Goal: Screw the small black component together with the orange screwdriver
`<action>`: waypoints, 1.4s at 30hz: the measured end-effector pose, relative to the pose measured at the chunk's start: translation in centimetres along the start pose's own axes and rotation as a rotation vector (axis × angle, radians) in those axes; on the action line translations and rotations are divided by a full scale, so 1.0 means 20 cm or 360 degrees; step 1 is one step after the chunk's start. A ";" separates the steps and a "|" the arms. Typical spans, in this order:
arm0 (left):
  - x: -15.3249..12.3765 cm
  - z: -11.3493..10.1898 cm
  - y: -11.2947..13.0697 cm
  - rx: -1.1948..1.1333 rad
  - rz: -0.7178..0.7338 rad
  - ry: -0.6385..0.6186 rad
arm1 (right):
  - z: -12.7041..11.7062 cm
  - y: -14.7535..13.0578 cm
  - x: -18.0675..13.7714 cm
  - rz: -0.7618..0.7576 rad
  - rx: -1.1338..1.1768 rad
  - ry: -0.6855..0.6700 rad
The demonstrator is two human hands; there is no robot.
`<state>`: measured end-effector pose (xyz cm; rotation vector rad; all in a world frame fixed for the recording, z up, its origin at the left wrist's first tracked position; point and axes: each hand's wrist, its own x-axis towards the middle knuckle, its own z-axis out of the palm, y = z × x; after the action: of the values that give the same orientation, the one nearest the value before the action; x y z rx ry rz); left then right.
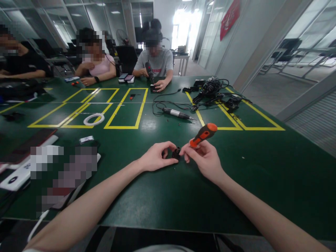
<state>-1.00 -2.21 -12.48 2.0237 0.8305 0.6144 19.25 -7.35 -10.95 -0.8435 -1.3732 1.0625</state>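
Observation:
My left hand [160, 156] rests on the green table, with thumb and fingers closed around a small black part [176, 153] that has a round, tube-like top. Just to its right, my right hand [203, 155] holds a screwdriver [203, 134] with an orange and black handle. The handle leans up and to the right, its orange end on top. Fingers of the right hand come close to the black part; whether they touch it I cannot tell. The screwdriver's shaft and tip are hidden by my hand.
Beyond my hands lies a silver and black pen-shaped electric tool [175, 113] with its cord. A tangle of black cables [212, 89] sits far right. A white tape ring [93, 119] and phones [70, 178] are at left. Across the table, a person [157, 63] holds a power screwdriver [149, 71].

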 end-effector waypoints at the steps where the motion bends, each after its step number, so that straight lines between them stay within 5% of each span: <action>1: 0.00 0.00 0.00 0.0012 -0.0007 -0.0002 | 0.00 0.00 0.00 0.0008 -0.0042 0.0007; 42: 0.00 0.00 0.00 -0.0008 -0.0008 0.0000 | 0.00 -0.01 0.01 0.0031 -0.0021 -0.0040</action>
<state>-0.91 -2.21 -12.56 2.0167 0.8331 0.6132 19.27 -7.27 -10.73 -0.8572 -1.3968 1.0829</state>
